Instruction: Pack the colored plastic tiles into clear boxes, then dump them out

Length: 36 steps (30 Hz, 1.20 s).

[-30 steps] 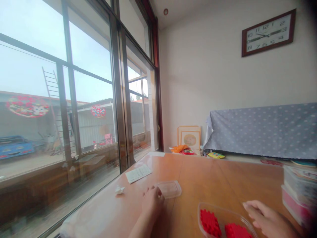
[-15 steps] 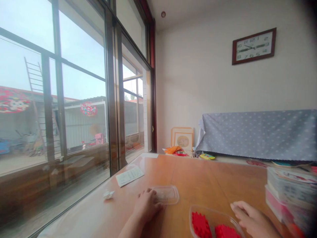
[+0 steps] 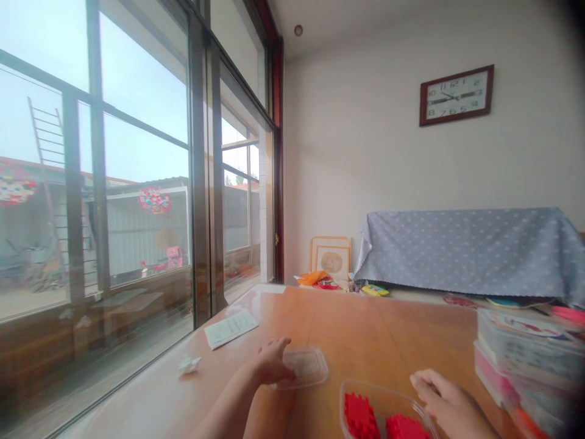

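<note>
On bench [image 3: 365, 329], clear tub [image 3: 384, 399] holds red toothed pieces [image 3: 360, 416]; right hand [image 3: 441, 396] curled beside it, cannot tell if gripping. Left hand [image 3: 274, 361], fingers parted, at clear lid [image 3: 309, 367].

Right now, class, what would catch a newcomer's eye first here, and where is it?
The bright red blocks would probably come first, in the clear tub at the bottom, just left of the right hand. Then come the tall window filling the left side and the dark-framed clock high on the wall at right.
</note>
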{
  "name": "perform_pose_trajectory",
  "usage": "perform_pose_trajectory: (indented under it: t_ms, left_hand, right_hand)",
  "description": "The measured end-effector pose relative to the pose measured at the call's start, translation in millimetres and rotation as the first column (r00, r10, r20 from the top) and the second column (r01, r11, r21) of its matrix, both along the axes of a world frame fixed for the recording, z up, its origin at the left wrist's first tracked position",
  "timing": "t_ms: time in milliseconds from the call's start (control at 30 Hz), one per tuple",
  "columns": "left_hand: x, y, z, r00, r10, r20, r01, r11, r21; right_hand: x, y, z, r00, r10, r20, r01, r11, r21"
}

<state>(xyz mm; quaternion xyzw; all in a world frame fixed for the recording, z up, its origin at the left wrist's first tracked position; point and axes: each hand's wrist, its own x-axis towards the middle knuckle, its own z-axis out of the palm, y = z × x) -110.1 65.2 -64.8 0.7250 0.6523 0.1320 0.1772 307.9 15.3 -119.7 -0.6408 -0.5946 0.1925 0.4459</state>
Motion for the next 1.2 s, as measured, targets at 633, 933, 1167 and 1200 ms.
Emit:
perform_pose_trajectory:
  t_ms: [633, 933, 1167, 1200]
  left_hand:
    - [7, 12, 26.6, 0.985, 0.145, -0.098, -0.133, 0.983, 0.124]
    - [50, -24, 69.3, 0.993, 0.004, 0.121, -0.048, 0.929, 0.367]
    - [130, -90, 68.0, 0.913, -0.409, 0.016, 0.324, 0.746, 0.582]
    - [138, -96, 64.1, 0.907, -0.421, -0.002, 0.348, 0.746, 0.569]
  right_hand:
    - [-11, -20, 33.6, 0.999, 0.012, -0.043, -0.01, 0.999, 0.04]
    - [-12, -25, 43.7, 0.976, 0.001, -0.218, 0.003, 1.0, 0.014]
    - [-16, -33, 56.1, 0.801, 0.013, -0.599, -0.082, 0.993, -0.088]
    - [-18, -35, 57.9, 0.777, 0.033, -0.629, -0.125, 0.987, -0.102]
